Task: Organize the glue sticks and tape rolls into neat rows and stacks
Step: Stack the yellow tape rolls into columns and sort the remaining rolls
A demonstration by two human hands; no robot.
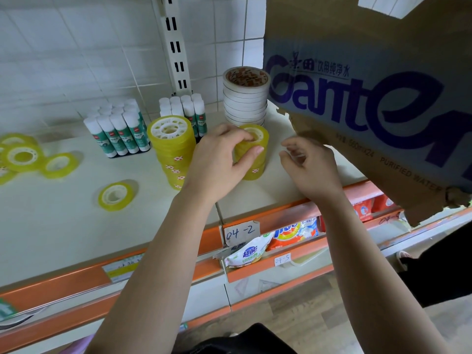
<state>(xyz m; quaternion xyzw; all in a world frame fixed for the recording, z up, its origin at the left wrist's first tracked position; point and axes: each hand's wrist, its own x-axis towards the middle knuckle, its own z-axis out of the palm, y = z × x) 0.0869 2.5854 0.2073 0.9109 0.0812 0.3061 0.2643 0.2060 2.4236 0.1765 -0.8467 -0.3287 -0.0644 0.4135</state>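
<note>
Two hands stacking on a shelf (pixel 76 226): left hand (pixel 219 159) grips the short yellow tape stack (pixel 254 162); right hand (pixel 310 166) hovers empty, relaxed. Loose tape rolls (pixel 116 195) likely join next.

head-worn wide-angle view, close, looking forward and down onto shelf (pixel 76 221) at arm's reach.

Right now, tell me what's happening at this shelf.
A person is tidying tape and glue on the shelf. The left hand has its grip on the top of the short yellow tape stack, next to the taller yellow stack. The right hand hovers just right of that short stack, holding nothing. A white tape stack and upright glue sticks stand at the back. Several loose yellow rolls lie flat to the left, not yet stacked.
</note>
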